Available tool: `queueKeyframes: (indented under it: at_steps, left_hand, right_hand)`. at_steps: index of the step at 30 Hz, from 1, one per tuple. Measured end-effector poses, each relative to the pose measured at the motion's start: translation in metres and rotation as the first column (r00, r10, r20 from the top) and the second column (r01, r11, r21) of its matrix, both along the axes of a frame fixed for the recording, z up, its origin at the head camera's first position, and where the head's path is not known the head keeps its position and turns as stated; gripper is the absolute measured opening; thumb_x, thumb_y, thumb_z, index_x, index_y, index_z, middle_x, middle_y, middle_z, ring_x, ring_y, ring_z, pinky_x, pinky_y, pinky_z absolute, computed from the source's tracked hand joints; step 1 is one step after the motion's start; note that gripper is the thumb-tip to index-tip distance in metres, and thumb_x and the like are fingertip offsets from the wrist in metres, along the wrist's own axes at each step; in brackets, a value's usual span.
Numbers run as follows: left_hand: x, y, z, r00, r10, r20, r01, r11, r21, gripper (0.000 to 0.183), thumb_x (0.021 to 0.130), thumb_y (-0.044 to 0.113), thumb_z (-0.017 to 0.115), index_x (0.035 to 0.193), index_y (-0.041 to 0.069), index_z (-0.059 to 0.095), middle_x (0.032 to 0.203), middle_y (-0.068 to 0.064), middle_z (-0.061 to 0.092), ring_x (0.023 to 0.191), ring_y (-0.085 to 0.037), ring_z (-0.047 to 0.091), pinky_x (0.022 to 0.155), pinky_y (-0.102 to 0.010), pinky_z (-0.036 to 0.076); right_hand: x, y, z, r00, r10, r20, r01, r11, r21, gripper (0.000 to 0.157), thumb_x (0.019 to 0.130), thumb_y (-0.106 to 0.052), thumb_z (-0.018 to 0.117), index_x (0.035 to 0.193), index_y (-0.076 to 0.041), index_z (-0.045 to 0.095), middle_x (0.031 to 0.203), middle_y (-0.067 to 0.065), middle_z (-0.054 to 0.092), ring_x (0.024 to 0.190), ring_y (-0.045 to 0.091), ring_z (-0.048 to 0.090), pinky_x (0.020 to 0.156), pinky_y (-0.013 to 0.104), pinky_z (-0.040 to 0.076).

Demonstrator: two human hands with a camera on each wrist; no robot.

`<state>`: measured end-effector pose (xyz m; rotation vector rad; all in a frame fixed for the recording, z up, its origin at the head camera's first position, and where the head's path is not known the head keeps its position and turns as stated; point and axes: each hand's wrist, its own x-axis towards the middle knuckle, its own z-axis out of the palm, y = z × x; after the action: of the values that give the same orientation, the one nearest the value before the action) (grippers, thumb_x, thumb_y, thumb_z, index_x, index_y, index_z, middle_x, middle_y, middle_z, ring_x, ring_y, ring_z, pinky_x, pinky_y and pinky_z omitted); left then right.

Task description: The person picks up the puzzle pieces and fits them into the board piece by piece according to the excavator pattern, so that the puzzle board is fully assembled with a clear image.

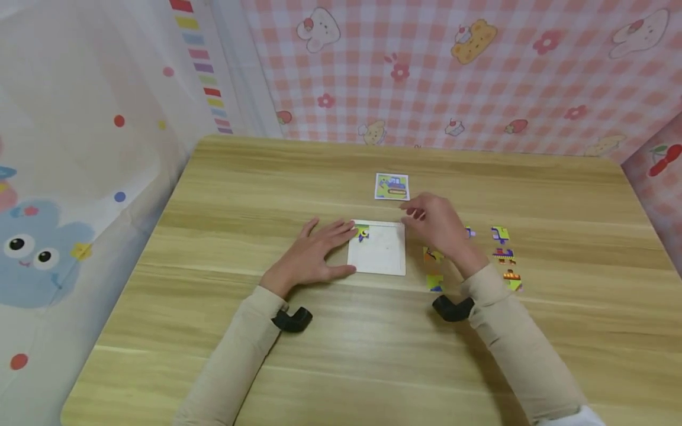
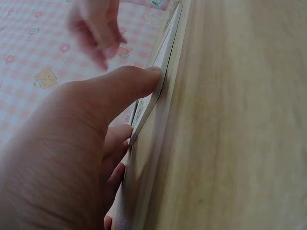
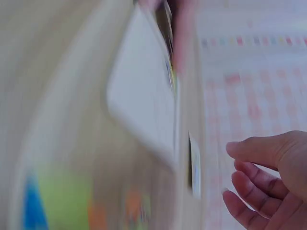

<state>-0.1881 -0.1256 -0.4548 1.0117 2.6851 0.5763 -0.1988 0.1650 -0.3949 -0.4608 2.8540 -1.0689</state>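
A white square puzzle tray [image 1: 378, 254] lies on the table with one printed puzzle piece [image 1: 363, 233] in its far left corner. My left hand [image 1: 311, 254] rests at the tray's left side, fingertips on the far left corner by that piece. In the left wrist view its thumb [image 2: 139, 79] lies along the near edge. My right hand [image 1: 434, 222] hovers past the tray's far right corner. The right wrist view shows its fingers [image 3: 256, 184] loosely bent, with a gap to the thumb and nothing between. A small picture card [image 1: 392, 187] of a blue digger lies beyond the tray.
Several loose puzzle pieces lie right of the tray, among them a green and blue piece [image 1: 435, 283], an orange piece [image 1: 431, 255] and a striped piece [image 1: 504, 255]. My right hand and forearm partly cover this group. A pink checked cloth [image 1: 426, 77] hangs behind the table [image 1: 341, 367].
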Motion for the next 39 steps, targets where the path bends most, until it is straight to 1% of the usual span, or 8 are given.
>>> queueKeyframes:
  at_steps: [5,8,11,14,19,25,32,39]
  left_hand:
    - [-0.001,-0.001,0.001,1.000,0.002,-0.002,-0.002,1.000,0.002,0.087,0.093,0.066,0.057,0.164,0.021,0.032,0.170,0.004,0.024,0.158,-0.020,0.018,0.126,-0.052,-0.005]
    - [-0.001,-0.002,0.001,1.000,0.002,-0.004,-0.002,1.000,0.000,0.087,0.093,0.066,0.057,0.163,0.021,0.032,0.170,0.003,0.023,0.158,-0.020,0.018,0.127,-0.052,-0.005]
    - [-0.001,-0.003,0.001,1.000,0.000,-0.006,0.000,1.000,-0.003,0.087,0.093,0.067,0.056,0.163,0.021,0.032,0.170,0.004,0.023,0.158,-0.019,0.017,0.127,-0.052,-0.005]
    - [0.000,-0.005,0.000,1.000,0.000,-0.009,0.000,1.000,0.003,0.087,0.094,0.066,0.057,0.163,0.020,0.033,0.170,0.004,0.024,0.158,-0.019,0.017,0.126,-0.053,-0.005]
    - [0.001,-0.004,-0.002,1.000,0.002,0.000,-0.002,1.000,0.027,0.087,0.094,0.066,0.059,0.163,0.021,0.033,0.170,0.004,0.024,0.158,-0.018,0.016,0.126,-0.053,-0.005]
    - [0.002,-0.003,-0.005,1.000,-0.001,0.004,0.001,1.000,0.029,0.088,0.093,0.066,0.059,0.163,0.020,0.033,0.170,0.004,0.023,0.158,-0.019,0.016,0.126,-0.053,-0.005]
    - [0.001,-0.002,-0.004,1.000,0.000,-0.002,0.000,1.000,0.029,0.088,0.093,0.067,0.059,0.163,0.020,0.033,0.170,0.005,0.024,0.158,-0.018,0.016,0.126,-0.052,-0.006]
    - [0.000,0.000,-0.003,1.000,-0.004,-0.002,0.004,1.000,0.028,0.088,0.094,0.067,0.059,0.163,0.020,0.032,0.170,0.005,0.023,0.158,-0.018,0.016,0.126,-0.053,-0.005]
  right_hand:
    - [0.001,0.056,0.005,0.996,-0.061,0.073,0.055,0.995,0.080,0.029,0.099,-0.005,0.064,0.124,0.009,0.070,0.121,0.028,0.066,0.103,0.041,0.063,0.086,0.054,0.055]
    - [0.002,0.080,0.005,0.990,-0.057,0.130,0.038,0.990,0.138,0.033,0.098,-0.010,0.067,0.125,0.008,0.070,0.124,0.029,0.063,0.109,0.044,0.061,0.089,0.059,0.053]
    - [0.002,0.095,0.002,0.984,-0.031,0.173,0.003,0.988,0.156,0.035,0.096,-0.013,0.073,0.124,0.008,0.070,0.126,0.030,0.063,0.112,0.046,0.060,0.092,0.061,0.052]
    - [0.001,0.102,-0.002,0.979,-0.001,0.202,-0.030,0.988,0.152,0.038,0.094,-0.015,0.077,0.123,0.008,0.071,0.125,0.029,0.065,0.110,0.044,0.062,0.091,0.060,0.053]
    - [0.001,0.105,-0.011,0.972,0.009,0.236,-0.048,0.986,0.160,0.043,0.093,-0.018,0.079,0.127,0.007,0.069,0.119,0.023,0.067,0.099,0.033,0.061,0.084,0.050,0.053]
    - [0.006,0.108,-0.014,0.973,0.005,0.229,-0.045,0.984,0.172,0.045,0.094,-0.018,0.079,0.129,0.007,0.068,0.121,0.024,0.065,0.102,0.034,0.061,0.088,0.052,0.052]
    - [0.005,0.109,-0.014,0.978,0.008,0.210,-0.045,0.983,0.177,0.043,0.094,-0.018,0.078,0.128,0.007,0.069,0.122,0.025,0.065,0.106,0.037,0.062,0.091,0.056,0.053]
    - [0.004,0.110,-0.014,0.978,-0.019,0.209,-0.021,0.982,0.189,0.038,0.095,-0.017,0.077,0.126,0.005,0.071,0.121,0.023,0.066,0.103,0.033,0.061,0.089,0.053,0.053]
